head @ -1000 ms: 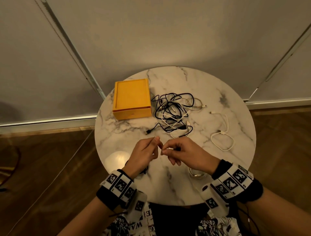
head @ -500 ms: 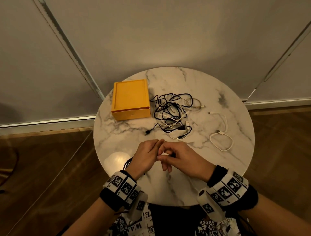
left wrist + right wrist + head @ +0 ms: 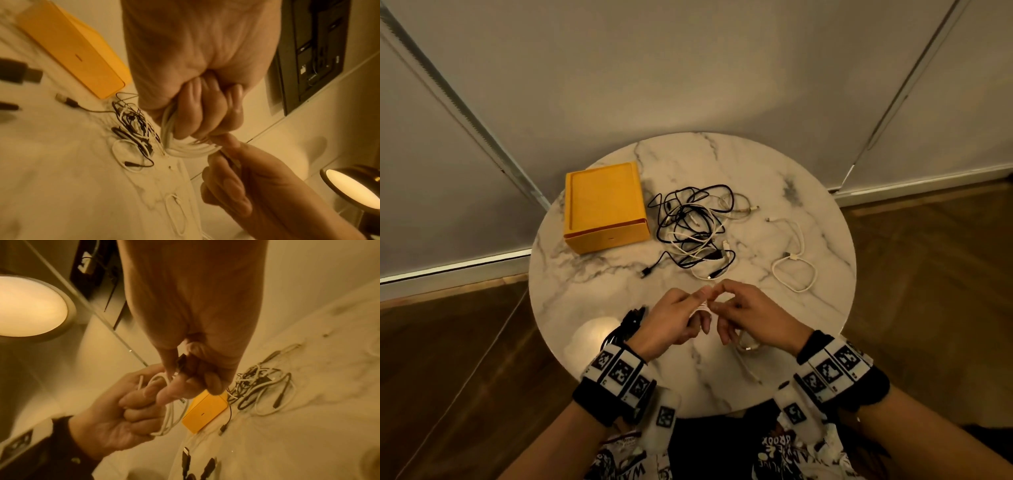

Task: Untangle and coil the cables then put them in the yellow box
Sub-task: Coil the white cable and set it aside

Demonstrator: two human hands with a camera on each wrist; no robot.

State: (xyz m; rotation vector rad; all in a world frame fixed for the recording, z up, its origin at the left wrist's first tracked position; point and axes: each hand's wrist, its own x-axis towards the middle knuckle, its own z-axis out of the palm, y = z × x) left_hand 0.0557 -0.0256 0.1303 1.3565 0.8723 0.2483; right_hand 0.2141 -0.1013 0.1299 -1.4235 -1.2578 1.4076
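My left hand (image 3: 697, 303) grips a small white cable coil (image 3: 702, 307) over the table's front; in the left wrist view its fingers (image 3: 197, 110) curl round the coil (image 3: 185, 149). My right hand (image 3: 719, 298) meets it fingertip to fingertip and pinches that cable's loose end (image 3: 182, 361). The yellow box (image 3: 604, 205) lies at the back left, lid on. A tangle of black and white cables (image 3: 695, 229) lies just right of the box.
A loose white cable (image 3: 794, 270) loops at the right of the round marble table (image 3: 592, 291). A black coiled cable (image 3: 625, 329) lies by my left wrist. A pale cable (image 3: 746, 346) lies under my right hand. A lit lamp (image 3: 26, 306) stands nearby.
Both hands stay together at the table's front, dipping toward me and then rising back. The white coil now shows between the fingers. Nothing else on the table has moved.
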